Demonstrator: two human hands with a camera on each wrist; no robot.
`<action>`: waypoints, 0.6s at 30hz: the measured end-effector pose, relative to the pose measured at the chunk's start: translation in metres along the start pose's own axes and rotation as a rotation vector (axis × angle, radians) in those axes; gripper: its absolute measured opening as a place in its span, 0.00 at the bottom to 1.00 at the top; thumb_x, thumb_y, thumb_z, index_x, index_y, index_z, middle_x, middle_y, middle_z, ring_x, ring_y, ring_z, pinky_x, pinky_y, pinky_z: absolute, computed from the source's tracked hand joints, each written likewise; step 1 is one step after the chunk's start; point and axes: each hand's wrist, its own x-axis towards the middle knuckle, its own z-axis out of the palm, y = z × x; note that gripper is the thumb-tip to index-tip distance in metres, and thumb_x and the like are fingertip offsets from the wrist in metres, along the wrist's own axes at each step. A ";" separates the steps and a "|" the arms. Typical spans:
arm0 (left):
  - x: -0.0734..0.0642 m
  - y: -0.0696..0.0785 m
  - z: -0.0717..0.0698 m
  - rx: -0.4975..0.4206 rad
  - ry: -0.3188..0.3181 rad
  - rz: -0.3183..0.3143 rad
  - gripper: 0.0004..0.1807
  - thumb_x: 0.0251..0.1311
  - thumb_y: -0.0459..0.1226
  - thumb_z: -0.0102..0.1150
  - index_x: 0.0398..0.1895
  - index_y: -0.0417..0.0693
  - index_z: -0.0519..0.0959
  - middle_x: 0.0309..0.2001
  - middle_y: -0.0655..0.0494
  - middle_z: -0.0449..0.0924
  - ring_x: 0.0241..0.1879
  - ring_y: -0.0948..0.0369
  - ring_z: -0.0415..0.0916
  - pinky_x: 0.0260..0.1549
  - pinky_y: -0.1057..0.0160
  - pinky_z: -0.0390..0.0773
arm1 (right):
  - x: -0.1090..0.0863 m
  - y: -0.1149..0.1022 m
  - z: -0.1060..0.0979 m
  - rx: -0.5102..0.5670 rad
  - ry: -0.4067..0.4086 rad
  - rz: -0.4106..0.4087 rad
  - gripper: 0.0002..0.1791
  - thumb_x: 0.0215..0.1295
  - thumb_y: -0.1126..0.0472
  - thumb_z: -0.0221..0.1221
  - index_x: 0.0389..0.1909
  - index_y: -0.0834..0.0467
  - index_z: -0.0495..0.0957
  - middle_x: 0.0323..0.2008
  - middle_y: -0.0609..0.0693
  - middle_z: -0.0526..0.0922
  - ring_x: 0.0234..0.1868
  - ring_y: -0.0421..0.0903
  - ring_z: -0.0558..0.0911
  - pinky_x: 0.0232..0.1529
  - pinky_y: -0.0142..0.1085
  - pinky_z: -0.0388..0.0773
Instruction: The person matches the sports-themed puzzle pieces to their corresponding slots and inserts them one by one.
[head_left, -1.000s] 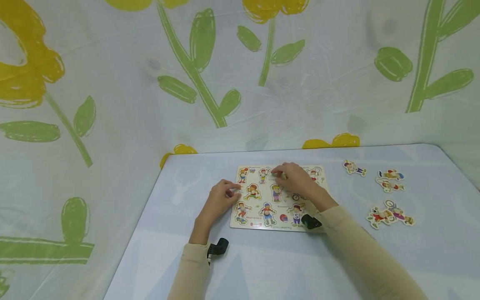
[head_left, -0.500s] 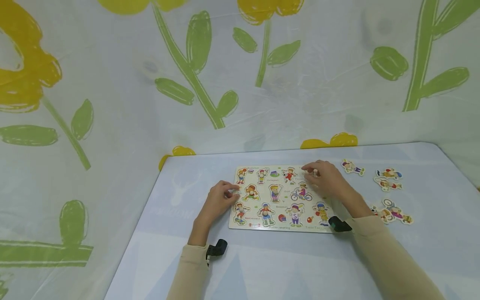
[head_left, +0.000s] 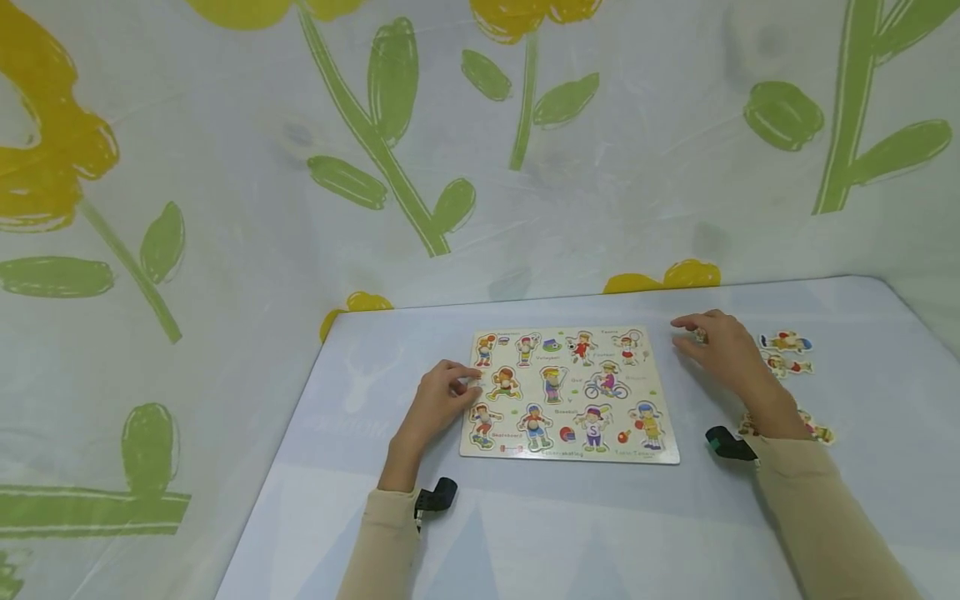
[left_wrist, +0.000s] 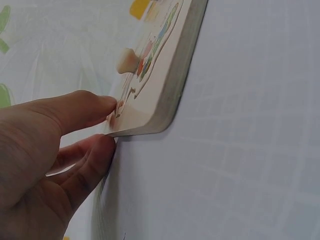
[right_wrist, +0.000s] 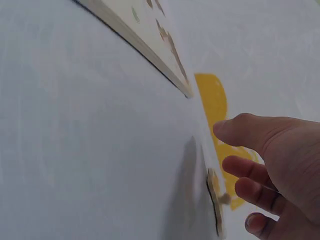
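A wooden knob puzzle board (head_left: 566, 412) with sports figures lies flat on the table. My left hand (head_left: 442, 396) is at its left edge; in the left wrist view one fingertip (left_wrist: 107, 104) rests on the board's face and another is right at its side, beside a wooden knob (left_wrist: 128, 61). To the right of the board my right hand (head_left: 727, 350) hovers, thumb and fingers apart with nothing between them. Just below it, in the right wrist view, a loose puzzle piece (right_wrist: 215, 200) lies on the table, mostly hidden by the hand in the head view.
More loose pieces lie at the right: one with a blue end (head_left: 786, 342), another under it (head_left: 791, 365), and a cluster (head_left: 817, 427) partly behind the right wrist. A flower-printed cloth (head_left: 562, 208) stands along the table's back edge.
My right hand has moved right, from over the board's upper middle to beside the loose pieces, uncovering the football, cycling and tennis figures. My left hand stays at the board's left edge.
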 end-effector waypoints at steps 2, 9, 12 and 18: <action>0.000 0.000 -0.001 0.003 0.001 0.003 0.14 0.58 0.39 0.67 0.48 0.49 0.84 0.47 0.52 0.78 0.37 0.63 0.75 0.34 0.68 0.75 | -0.002 0.004 -0.003 -0.005 0.026 -0.002 0.18 0.65 0.61 0.62 0.54 0.63 0.80 0.48 0.70 0.77 0.45 0.63 0.75 0.43 0.56 0.72; -0.001 0.001 -0.003 -0.001 0.003 -0.016 0.14 0.58 0.39 0.67 0.48 0.49 0.84 0.47 0.52 0.78 0.37 0.62 0.75 0.35 0.67 0.75 | -0.008 0.012 -0.014 -0.050 0.117 0.024 0.17 0.65 0.61 0.62 0.53 0.62 0.80 0.49 0.73 0.75 0.44 0.66 0.74 0.40 0.57 0.71; -0.001 0.002 -0.002 -0.006 -0.003 -0.017 0.15 0.58 0.39 0.67 0.49 0.49 0.84 0.47 0.52 0.78 0.37 0.62 0.75 0.35 0.67 0.75 | -0.008 0.019 -0.015 -0.063 0.117 0.062 0.17 0.65 0.61 0.61 0.53 0.63 0.79 0.50 0.74 0.74 0.44 0.68 0.73 0.41 0.59 0.70; -0.001 0.001 0.000 -0.005 0.001 -0.009 0.15 0.58 0.38 0.67 0.49 0.49 0.84 0.47 0.52 0.78 0.37 0.62 0.75 0.35 0.67 0.75 | -0.007 0.034 -0.011 -0.071 0.095 0.076 0.17 0.66 0.62 0.60 0.53 0.65 0.79 0.45 0.71 0.77 0.43 0.65 0.74 0.41 0.56 0.68</action>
